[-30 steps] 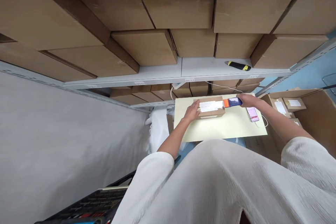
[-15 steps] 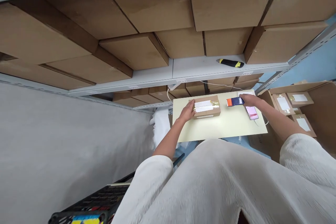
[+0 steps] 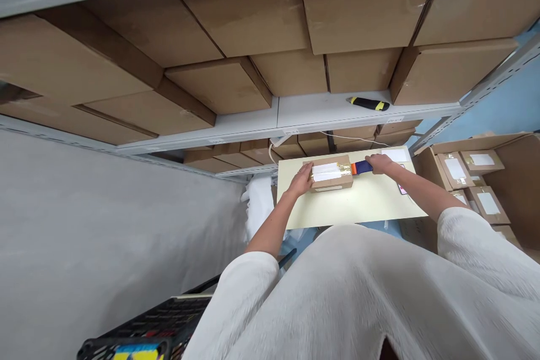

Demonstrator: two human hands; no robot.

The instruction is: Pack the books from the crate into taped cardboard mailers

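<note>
1. The orange-and-navy tape dispenser was held at the near right end of a cardboard parcel, just right of centre in the frame, and a strip of gold tape was seen running between the two.
2. The grip of the right hand was clenched around the dispenser, which was held level and close against the parcel.
3. The left hand was not closed on anything: it was laid open on the left end of the parcel, which was thereby pinned down.
4. The parcel was lying flat on a pale yellow surface, with white labels visible on its top.
5. Beyond the right forearm, a phone was mostly hidden, and a white sheet of paper was lying at the far edge of the surface.
6. A black-and-yellow utility knife was lying out of reach on a grey metal shelf above, below stacked brown cartons.
7. An open carton holding small labelled parcels was placed at the right of the frame.
8. A black crate was seen at lower left, and nothing was seen obstructing either hand.
</note>
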